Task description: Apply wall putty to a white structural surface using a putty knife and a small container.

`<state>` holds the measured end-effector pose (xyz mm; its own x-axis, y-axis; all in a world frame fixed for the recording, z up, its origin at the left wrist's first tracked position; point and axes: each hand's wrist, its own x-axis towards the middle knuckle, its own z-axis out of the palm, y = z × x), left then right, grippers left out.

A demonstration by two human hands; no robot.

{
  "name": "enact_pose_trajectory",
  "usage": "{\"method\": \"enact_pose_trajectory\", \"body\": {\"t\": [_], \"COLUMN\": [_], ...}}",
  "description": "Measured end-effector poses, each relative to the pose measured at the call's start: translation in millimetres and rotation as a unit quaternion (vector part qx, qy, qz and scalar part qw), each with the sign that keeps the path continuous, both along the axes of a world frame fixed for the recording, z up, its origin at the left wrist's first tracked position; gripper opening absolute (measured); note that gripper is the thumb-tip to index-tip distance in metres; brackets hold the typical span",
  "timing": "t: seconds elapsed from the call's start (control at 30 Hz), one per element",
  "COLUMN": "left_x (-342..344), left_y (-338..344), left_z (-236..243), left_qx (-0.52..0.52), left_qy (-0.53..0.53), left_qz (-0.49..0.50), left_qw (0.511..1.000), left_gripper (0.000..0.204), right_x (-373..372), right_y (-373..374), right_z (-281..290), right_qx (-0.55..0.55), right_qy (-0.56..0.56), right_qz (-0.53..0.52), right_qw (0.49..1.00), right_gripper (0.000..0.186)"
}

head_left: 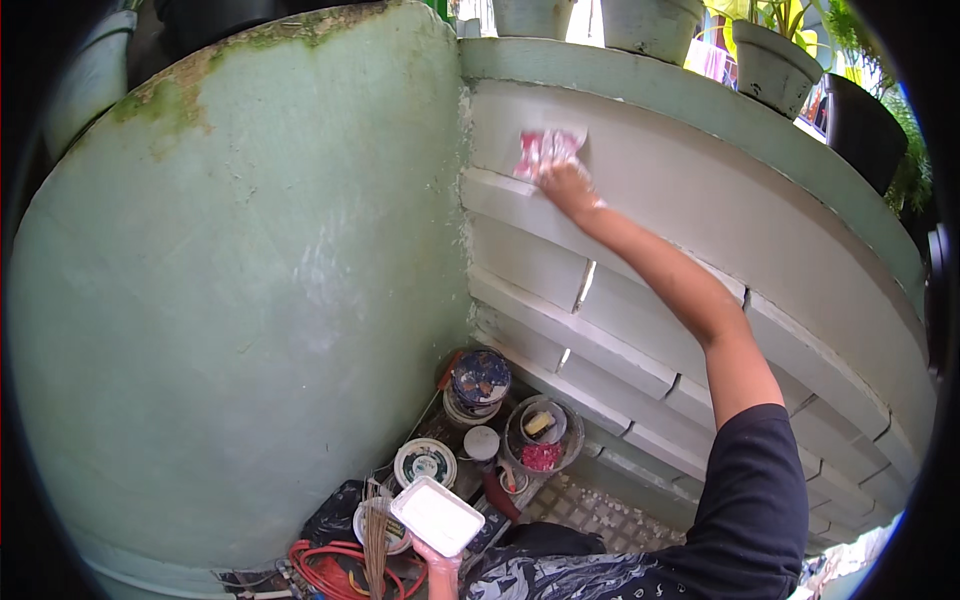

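My right arm reaches up to the white upper band of the wall [680, 150]. The fingers of my right hand [568, 190] are closed round a crumpled red-and-white cloth or wrapper [548, 146], smeared with white, against that band; its exact kind is hard to make out. Low in front of me, my left hand [436, 557] grips a shallow white rectangular tray [400, 518] from beneath. White material, like paint, covers the inside of the tray.
A pale green wall [250, 300] rises on the left. Below are paint buckets [480, 378], a round basin [575, 445], a lidded tub [425, 462], a bundle of thin sticks [376, 545] and a red hose [320, 572]. Potted plants [775, 70] line the upper ledge.
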<state>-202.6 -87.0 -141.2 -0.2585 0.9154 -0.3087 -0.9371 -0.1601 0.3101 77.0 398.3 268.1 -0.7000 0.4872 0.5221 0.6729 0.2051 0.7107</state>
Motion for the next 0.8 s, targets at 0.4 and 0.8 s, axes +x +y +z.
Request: {"method": "enact_pose_trajectory", "body": {"t": [0.4, 0.8], "left_x": [9.4, 16.3], "left_y": [-55.0, -102.4], "left_z": [8.3, -18.1], "left_qx": [-0.005, -0.004], "left_qy": [-0.003, 0.016], "left_qz": [0.062, 0.044], "left_qw": [0.998, 0.999], "left_gripper": [0.061, 0.061], "right_x": [-20.3, -16.0], "right_y": [-17.1, -188.5], "right_z": [20.5, -64.4], "right_qx": [0.248, -0.044], "right_qy": [0.080, 0.491], "right_qz": [-0.014, 0.083], "right_qw": [0.965, 0.866], "right_gripper": [0.024, 0.036]}}
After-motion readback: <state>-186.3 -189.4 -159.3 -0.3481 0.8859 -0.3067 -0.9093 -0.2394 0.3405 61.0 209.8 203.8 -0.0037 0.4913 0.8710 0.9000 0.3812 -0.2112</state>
